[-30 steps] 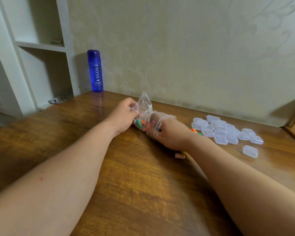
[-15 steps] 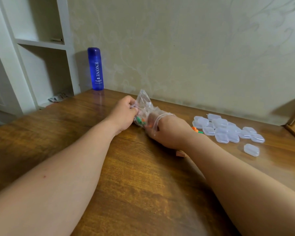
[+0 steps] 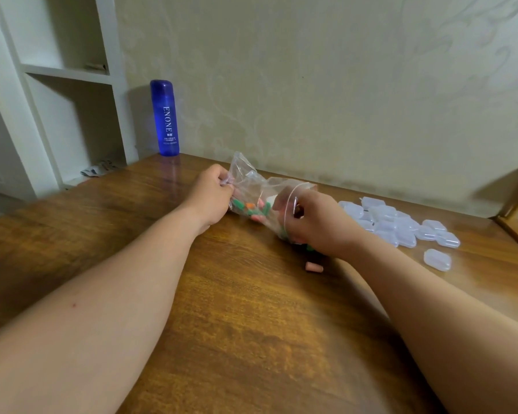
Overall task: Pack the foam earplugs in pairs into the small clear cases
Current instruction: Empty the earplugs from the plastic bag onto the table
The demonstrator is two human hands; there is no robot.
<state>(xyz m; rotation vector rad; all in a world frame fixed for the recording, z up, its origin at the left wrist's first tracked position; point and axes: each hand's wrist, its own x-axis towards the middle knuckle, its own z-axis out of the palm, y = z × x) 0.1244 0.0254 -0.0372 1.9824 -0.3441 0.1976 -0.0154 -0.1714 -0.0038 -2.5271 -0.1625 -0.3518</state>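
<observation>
Head view: a person's left hand point(image 3: 210, 198) pinches the closed end of a clear bag point(image 3: 251, 186) with curled fingers, while the right hand point(image 3: 320, 225) grips its zip mouth, fingers bent around the rim. The bag's long axis runs from one hand to the other, and the foam earplugs point(image 3: 248, 209) sit inside between them, closer to the left fingers. One pink earplug point(image 3: 314, 267) lies loose on the wooden table point(image 3: 222, 309) just below the right hand. The clear cases point(image 3: 401, 225) cluster beyond the right fingers, so that hand looks better placed to reach them.

Wooden table point(image 3: 251, 339), clear cases point(image 3: 401, 225), earplug point(image 3: 314, 267), bottle point(image 3: 165, 118)
</observation>
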